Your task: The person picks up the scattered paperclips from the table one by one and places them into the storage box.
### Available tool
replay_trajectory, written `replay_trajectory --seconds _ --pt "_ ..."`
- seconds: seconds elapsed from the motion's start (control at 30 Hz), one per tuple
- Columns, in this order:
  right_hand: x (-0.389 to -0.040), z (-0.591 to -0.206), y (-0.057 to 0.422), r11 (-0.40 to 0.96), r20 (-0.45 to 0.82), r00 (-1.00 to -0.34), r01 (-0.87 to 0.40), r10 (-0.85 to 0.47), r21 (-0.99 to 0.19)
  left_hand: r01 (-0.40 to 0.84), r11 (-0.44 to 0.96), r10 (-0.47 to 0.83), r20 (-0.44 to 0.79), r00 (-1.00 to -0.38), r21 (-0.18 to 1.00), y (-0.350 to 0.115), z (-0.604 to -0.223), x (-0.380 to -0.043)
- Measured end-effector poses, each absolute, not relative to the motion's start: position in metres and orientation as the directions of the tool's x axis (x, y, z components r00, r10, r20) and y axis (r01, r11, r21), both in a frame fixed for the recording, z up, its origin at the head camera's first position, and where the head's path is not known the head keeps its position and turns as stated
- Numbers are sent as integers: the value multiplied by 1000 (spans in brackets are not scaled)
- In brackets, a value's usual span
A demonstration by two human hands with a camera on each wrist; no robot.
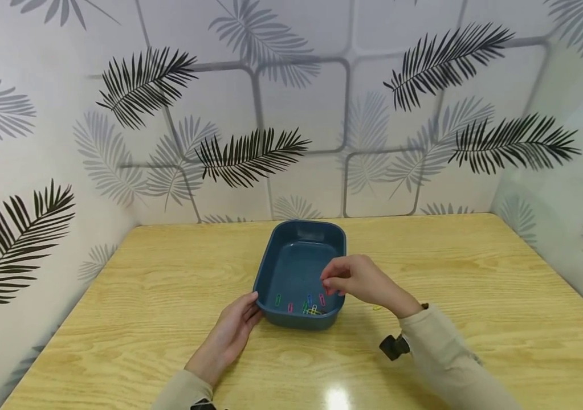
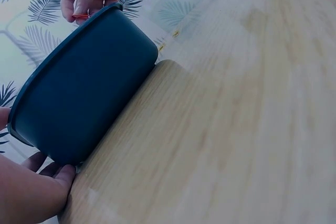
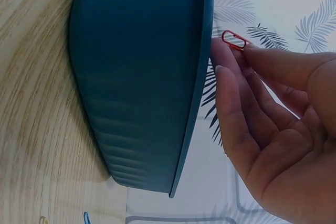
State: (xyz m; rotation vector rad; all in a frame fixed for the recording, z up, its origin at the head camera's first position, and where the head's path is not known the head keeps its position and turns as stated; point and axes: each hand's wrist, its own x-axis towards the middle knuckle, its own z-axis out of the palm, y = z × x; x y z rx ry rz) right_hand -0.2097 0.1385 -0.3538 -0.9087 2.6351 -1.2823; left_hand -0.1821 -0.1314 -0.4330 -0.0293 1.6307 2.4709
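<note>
A dark blue plastic basin (image 1: pixel 265 273) sits on the table with several coloured paper clips inside, including a green one (image 1: pixel 278 299) and a pink one (image 1: pixel 290 307). Over the basin's right side, my right hand (image 1: pixel 360 280) pinches a red paper clip (image 3: pixel 234 40) between thumb and fingertip, just above the rim. My left hand (image 1: pixel 235 326) holds the near left corner of the basin. In the left wrist view its thumb is at the rim and its fingers (image 2: pixel 52 169) are low against the outer wall.
On the wooden table (image 1: pixel 178 273), right of the basin, lies a yellow paper clip (image 1: pixel 376 308), partly hidden by the right arm. The right wrist view also catches a blue clip (image 3: pixel 87 217) on the tabletop. A leaf-patterned wall (image 1: pixel 301 188) stands behind the table.
</note>
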Motion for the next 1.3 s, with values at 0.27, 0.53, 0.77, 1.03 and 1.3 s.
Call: replay_trajectory --seconds 0.27,0.53,0.77,1.03,1.3 --pt "-211 -358 139 482 189 -818 -488 -543 -728 -163 -380 131 -121 -984 910 -131 -433 -182" --pt "-213 -357 141 489 164 -822 -471 -545 -735 -156 -377 146 -108 -983 913 -132 -433 -182" --pt "-218 -353 152 511 142 -836 -448 -530 -734 -158 -379 143 -111 -984 912 -132 -433 -183" --pt "-230 -347 186 632 118 -888 -404 -444 -662 -170 -376 138 -126 -982 911 -132 -431 -182" --pt "-236 -350 210 674 58 -896 -373 -440 -638 -174 -382 123 -137 -983 907 -132 -433 -183"
